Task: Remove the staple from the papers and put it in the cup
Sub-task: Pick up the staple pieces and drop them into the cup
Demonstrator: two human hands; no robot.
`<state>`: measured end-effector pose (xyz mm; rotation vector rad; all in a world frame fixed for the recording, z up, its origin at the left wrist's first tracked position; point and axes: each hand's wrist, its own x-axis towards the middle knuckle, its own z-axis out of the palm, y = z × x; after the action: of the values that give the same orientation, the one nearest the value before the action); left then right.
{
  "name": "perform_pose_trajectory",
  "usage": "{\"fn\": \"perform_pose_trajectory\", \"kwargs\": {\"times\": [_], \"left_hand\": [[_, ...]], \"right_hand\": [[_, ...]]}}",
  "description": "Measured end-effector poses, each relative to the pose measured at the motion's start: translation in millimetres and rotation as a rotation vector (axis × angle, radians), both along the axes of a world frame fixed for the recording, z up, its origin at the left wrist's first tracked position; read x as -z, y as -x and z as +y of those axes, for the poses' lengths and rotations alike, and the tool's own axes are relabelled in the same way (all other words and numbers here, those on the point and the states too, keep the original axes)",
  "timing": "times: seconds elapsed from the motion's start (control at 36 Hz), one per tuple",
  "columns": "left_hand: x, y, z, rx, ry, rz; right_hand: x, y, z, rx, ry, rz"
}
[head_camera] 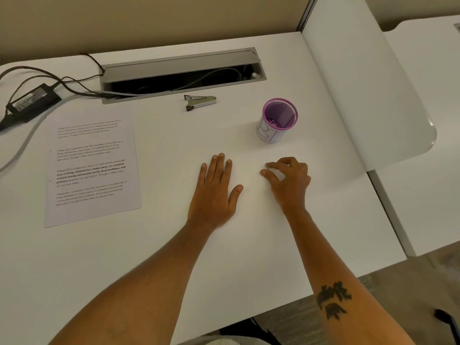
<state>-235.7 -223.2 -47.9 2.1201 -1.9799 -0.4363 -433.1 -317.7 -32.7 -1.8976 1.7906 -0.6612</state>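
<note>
White desk [149,245] under you: your left hand [214,192] lies flat, fingers straight. Your right hand [290,180] pinches a tiny dark staple [267,168]. Cup [277,120] stands at twelve o'clock of it, papers [92,170] at nine.

Black power adapter [33,98] with cables beside open cable tray [183,75]

Your bare left hand [214,192] lies flat, palm down, with its fingers straight and close together and the thumb sticking out to the side. Your bare right hand [288,180] is next to it, a little apart, with its fingers bent and its thumb and first finger tips close together. Both forearms reach forward, and the right forearm has a dark tattoo.
</note>
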Motion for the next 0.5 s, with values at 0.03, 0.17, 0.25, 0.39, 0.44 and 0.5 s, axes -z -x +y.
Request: {"fn": "perform_pose_trajectory", "kwargs": {"times": [0.03, 0.17, 0.25, 0.39, 0.44, 0.5], "left_hand": [[-0.1, -0.2, 0.1, 0.0, 0.0, 0.0], [-0.7, 0.0, 0.6, 0.001, 0.001, -0.001], [-0.9, -0.2, 0.3, 0.001, 0.003, 0.005], [-1.1, -0.4, 0.7, 0.003, 0.002, 0.001], [-0.8, -0.4, 0.4, 0.0, -0.001, 0.001], [-0.8, -0.2, 0.3, -0.004, -0.005, -0.001]], "right_hand": [[1.1, 1.1, -1.5, -0.006, 0.008, -0.018], [3.6, 5.5, -5.7, -0.039, 0.043, -0.039], [4.0, 5.0, -6.3, -0.056, 0.074, -0.039], [3.5, 0.5, -5.9, -0.072, 0.143, -0.003], [4.8, -0.2, -5.9, -0.09, 0.182, 0.032], [6.5, -0.8, -5.6, -0.111, 0.206, 0.069]]}}
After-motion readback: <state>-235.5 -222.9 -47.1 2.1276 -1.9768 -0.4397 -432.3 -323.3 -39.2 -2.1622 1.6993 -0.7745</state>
